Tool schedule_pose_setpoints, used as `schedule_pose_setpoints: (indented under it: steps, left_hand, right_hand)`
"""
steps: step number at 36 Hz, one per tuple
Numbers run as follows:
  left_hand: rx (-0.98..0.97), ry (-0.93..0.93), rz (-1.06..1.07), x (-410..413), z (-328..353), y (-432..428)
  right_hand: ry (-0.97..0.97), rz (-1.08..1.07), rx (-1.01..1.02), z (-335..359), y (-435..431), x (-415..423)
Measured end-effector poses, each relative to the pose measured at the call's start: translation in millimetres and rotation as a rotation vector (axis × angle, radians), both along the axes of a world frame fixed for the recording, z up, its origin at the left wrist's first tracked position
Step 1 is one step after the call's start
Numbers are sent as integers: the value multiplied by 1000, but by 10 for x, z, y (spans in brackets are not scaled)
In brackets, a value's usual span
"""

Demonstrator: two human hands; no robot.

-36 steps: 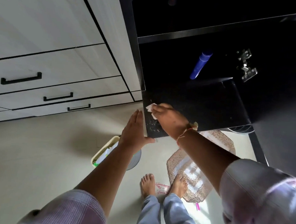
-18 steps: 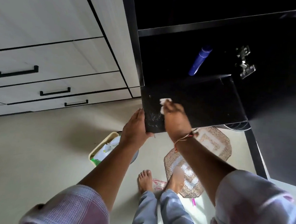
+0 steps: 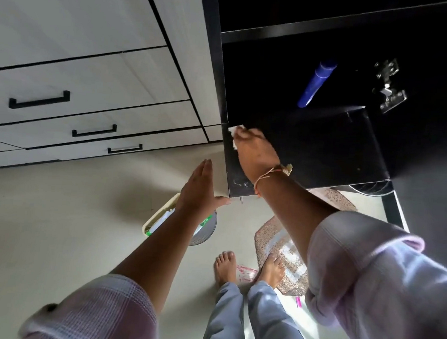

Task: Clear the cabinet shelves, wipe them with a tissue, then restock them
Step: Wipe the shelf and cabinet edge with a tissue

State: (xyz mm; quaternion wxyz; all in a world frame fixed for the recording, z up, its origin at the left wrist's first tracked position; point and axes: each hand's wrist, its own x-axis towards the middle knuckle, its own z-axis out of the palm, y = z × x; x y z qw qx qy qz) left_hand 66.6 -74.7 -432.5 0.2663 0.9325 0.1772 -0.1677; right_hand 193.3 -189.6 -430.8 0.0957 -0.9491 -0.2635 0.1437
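Note:
The black cabinet shelf juts out in front of me, with pale dust smears near its front left corner. My right hand presses a white tissue flat on the shelf's left side, close to the cabinet wall. Flat and empty, with fingers together and thumb out, my left hand hovers just off the shelf's front left corner, above the floor. A blue tube leans upright at the back of the shelf. Darkness hides the cabinet interior behind it.
White drawers with black handles stand to the left. On the floor below are a cream bin with paper and green packaging, a grey round lid, a speckled mat and my bare feet. A metal hinge sits on the cabinet's right wall.
My right hand has slid the tissue from the shelf's front corner back along its left side. My left hand has stayed beside the front corner with its palm flat.

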Motion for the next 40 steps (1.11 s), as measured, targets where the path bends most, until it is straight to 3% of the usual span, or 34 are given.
schedule_pose_setpoints:
  steps: [3, 11, 16, 20, 25, 33, 36, 40]
  left_hand:
    - [21, 12, -13, -16, -22, -6]
    - [67, -5, -49, -19, -44, -159]
    - [74, -48, -105, -4, -35, -226]
    - [72, -71, -132, 8, 5, -242]
    - [45, -101, -134, 4, 38, -252]
    - [24, -74, -122, 4, 64, -269]
    - [21, -51, -112, 1, 62, -277]
    - [36, -64, -120, -2, 56, -277]
  right_hand:
    - [-4, 195, 0, 9, -46, -277]
    - [29, 357, 19, 6, -833, -822]
    - [-74, 163, -45, 51, -1333, -645]
    - [-54, -146, -66, -40, -1590, -430]
    - [-20, -377, 25, -85, -1176, -442]
    - [34, 128, 142, -17, -352, -1031]
    - [4, 143, 139, -45, -573, -1028]
    - [-15, -83, 133, -61, -1037, -829]
